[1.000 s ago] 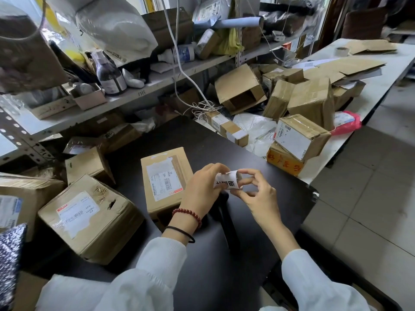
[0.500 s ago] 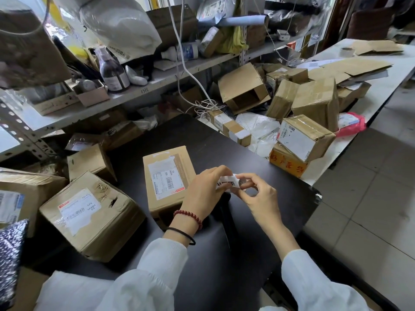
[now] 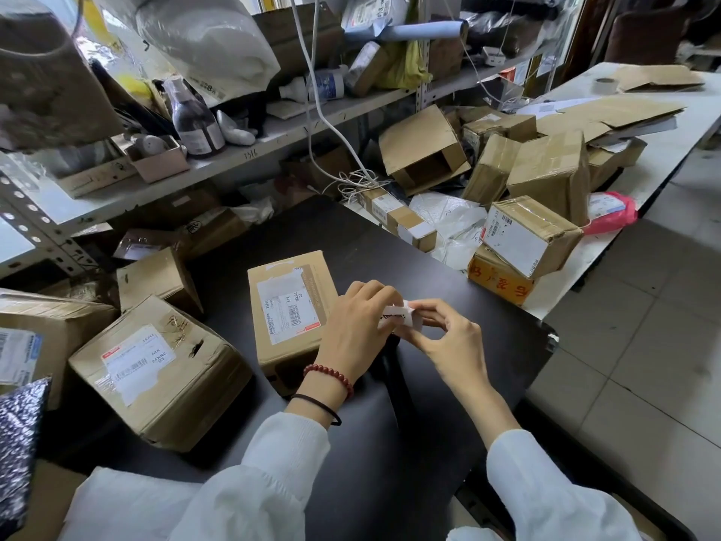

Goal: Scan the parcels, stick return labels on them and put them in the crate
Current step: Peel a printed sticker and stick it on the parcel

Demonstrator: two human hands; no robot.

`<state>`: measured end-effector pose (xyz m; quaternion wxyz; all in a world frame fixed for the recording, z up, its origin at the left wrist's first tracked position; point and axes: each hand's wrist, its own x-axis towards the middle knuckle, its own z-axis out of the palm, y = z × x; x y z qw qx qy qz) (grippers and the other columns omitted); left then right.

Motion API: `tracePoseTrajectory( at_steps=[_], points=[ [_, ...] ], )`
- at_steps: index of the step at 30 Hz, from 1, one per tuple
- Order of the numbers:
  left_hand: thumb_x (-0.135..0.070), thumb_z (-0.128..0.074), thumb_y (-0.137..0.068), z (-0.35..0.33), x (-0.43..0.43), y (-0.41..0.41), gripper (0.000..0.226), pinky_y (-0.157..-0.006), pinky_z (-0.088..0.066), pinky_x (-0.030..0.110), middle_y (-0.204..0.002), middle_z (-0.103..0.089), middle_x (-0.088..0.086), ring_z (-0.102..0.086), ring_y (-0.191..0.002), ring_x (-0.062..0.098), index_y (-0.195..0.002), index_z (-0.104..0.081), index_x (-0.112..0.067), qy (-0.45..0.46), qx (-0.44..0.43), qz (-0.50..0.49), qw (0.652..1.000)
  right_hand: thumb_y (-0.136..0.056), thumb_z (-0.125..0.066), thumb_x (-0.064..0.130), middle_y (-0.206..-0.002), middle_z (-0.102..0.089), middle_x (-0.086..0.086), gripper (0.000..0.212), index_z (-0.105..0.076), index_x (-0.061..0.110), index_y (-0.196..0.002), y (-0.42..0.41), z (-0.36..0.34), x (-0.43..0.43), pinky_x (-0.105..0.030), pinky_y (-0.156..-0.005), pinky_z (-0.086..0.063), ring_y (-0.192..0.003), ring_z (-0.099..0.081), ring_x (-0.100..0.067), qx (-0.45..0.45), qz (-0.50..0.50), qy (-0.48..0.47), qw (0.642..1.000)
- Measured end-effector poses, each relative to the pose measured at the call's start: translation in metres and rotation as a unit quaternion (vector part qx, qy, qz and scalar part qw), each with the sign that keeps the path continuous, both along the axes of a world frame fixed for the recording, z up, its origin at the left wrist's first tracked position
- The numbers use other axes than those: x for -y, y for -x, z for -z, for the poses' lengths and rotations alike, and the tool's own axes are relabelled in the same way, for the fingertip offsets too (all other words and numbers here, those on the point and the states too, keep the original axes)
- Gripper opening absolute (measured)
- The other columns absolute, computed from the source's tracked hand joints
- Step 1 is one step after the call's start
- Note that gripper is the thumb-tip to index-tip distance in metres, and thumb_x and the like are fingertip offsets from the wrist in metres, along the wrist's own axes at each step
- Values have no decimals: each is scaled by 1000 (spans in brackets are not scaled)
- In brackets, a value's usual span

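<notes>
– On the dark surface [image 3: 351, 236], where's the parcel [image 3: 290, 314]?
– Just left of the left hand [image 3: 357, 326]. Both it and the right hand [image 3: 448, 337] pinch the return label [image 3: 402, 318]; I'd peel slowly, keeping adhesive off the fingers [image 3: 429, 308].

A parcel [image 3: 290, 318] is lying on the table [image 3: 507, 361], a larger parcel [image 3: 156, 369] sitting left of it, the left hand [image 3: 355, 326] and right hand [image 3: 448, 341] (label [image 3: 398, 320] between) hovering just right.
</notes>
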<state>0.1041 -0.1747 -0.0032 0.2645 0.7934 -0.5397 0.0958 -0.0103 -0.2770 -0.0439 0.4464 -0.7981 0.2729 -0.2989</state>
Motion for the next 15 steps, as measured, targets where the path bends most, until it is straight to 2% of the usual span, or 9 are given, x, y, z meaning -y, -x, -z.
tracePoseTrajectory(
  at_steps=[4, 9, 15],
  points=[
    [-15, -72, -80, -2, 0, -2, 17, -65, -46, 36, -92, -61, 0, -50, -78, 19, -91, -58, -15, -24, 0, 2, 1000, -72, -84, 22, -105, -70, 11, 44, -65, 22, -113, 0, 0, 0, 1, -80, -43, -98, -63, 1, -5, -29, 10, 1000],
    [-14, -70, -80, -3, -3, 2, 18, -63, -39, 29, -90, -59, 0, -44, -75, 16, -89, -55, -16, -39, 4, 16, 999, -75, -82, 21, -103, -72, 6, 39, -67, 19, -110, -3, 0, -3, 3, -76, -42, -94, -64, 1, -1, -2, 32, 999],
    [-19, -69, -83, -2, -3, 1, 15, -66, -42, 31, -90, -59, -1, -42, -78, 14, -90, -56, -17, -44, 3, 10, 999, -74, -82, 23, -110, -72, 2, 45, -65, 17, -116, -5, 0, -3, 4, -73, -41, -97, -62, 0, -16, 16, 23, 999]
  ],
)
